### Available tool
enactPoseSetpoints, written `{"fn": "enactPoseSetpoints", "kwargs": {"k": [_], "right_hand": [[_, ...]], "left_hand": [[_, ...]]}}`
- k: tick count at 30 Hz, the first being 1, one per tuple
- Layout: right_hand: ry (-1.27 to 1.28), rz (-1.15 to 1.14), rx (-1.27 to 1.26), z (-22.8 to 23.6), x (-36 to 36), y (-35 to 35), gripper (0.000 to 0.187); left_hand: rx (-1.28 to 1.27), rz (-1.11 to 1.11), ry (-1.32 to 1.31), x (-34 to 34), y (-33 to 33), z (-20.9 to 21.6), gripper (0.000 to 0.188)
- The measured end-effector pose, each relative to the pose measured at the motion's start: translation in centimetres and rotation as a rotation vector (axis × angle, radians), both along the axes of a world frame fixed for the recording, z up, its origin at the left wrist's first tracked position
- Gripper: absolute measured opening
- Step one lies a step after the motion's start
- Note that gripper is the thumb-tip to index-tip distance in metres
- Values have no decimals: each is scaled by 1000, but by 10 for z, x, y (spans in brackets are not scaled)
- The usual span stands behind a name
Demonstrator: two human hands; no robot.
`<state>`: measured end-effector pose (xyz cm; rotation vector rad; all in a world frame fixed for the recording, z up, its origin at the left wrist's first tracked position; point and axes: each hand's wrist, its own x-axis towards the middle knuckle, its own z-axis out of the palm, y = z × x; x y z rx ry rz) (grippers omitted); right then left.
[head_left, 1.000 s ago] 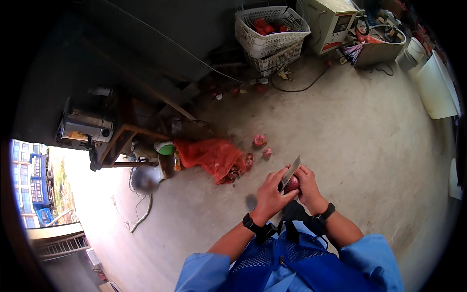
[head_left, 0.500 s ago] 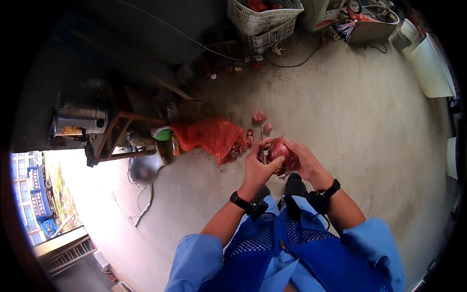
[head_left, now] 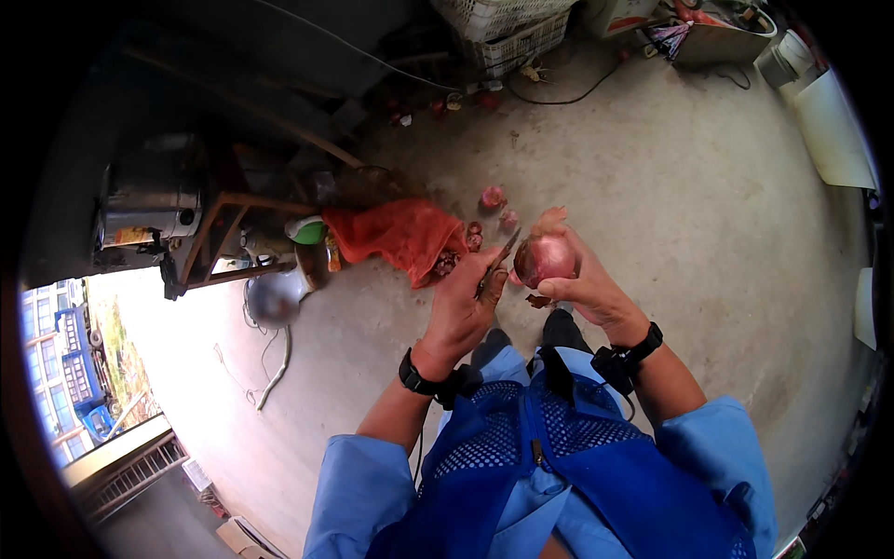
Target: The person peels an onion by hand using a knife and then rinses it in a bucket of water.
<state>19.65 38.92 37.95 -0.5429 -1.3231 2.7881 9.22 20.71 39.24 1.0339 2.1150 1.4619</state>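
Two hands, both busy: my left hand is curled around a knife, its blade slanting up and off to the right, and my right hand grasps a red onion, thumb across the near side, the other fingers mostly hidden behind it. The onion is up in the air just to the right of the blade; I see a gap between them, but I can't judge its depth.

The cutting edge bothers me most. I can't make out which way it faces, and a careless turn of my left wrist could bring the tip onto my right thumb. The onion is round and looks slick, so a push from the blade could make it roll, and the steel might skid off into my fingers.

The loose skin is the other trouble. A papery flap stands up at the top, and a dark scrap shows underneath. If my grip sits on a layer like that, it could tear free and let the onion go. Only my fingers support it, so it could drop near my shoes, bruise, or roll toward the small onions lying beside the red mesh bag. A slipped knife could land there too.
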Motion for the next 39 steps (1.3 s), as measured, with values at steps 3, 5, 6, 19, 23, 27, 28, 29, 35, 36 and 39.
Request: {"fn": "enactPoseSetpoints", "kwargs": {"k": [3, 5, 6, 19, 23, 27, 28, 29, 35, 36, 39], "right_hand": [[-40, 39, -1, 5, 2, 4, 83], [-87, 71, 18, -3, 6, 7, 82], [-117, 82, 36, -4, 6, 7, 81], [-133, 46, 500, -12, -1, -7, 83], [-129, 34, 594, -14, -4, -13, 80], [-161, 55, 836, -9, -8, -14, 76], [-162, 54, 876, -2, -11, -15, 76], [-162, 53, 917, 1, -13, -17, 76], [-105, -69, 907, 0, -16, -27, 74], [-102, -19, 870, 3, -16, -26, 74], [-89, 83, 826, 8, -17, -23, 73]], "left_hand": [[-98, -45, 142, 4, 2, 13, 27], [-180, -30, 181, 8, 2, 16, 27], [-205, -37, 210, 9, 2, 18, 29], [-347, -92, 422, 9, -13, 6, 29], [-365, -93, 390, 11, -18, 3, 23], [-341, -85, 340, 11, -16, 2, 17], [-344, -77, 329, 11, -15, 1, 16], [-348, -69, 317, 11, -14, 1, 16], [-314, -37, 385, 6, -11, -5, 18], [-281, -47, 412, 3, -13, -9, 18], [-219, -71, 446, -4, -20, -20, 18]]}}
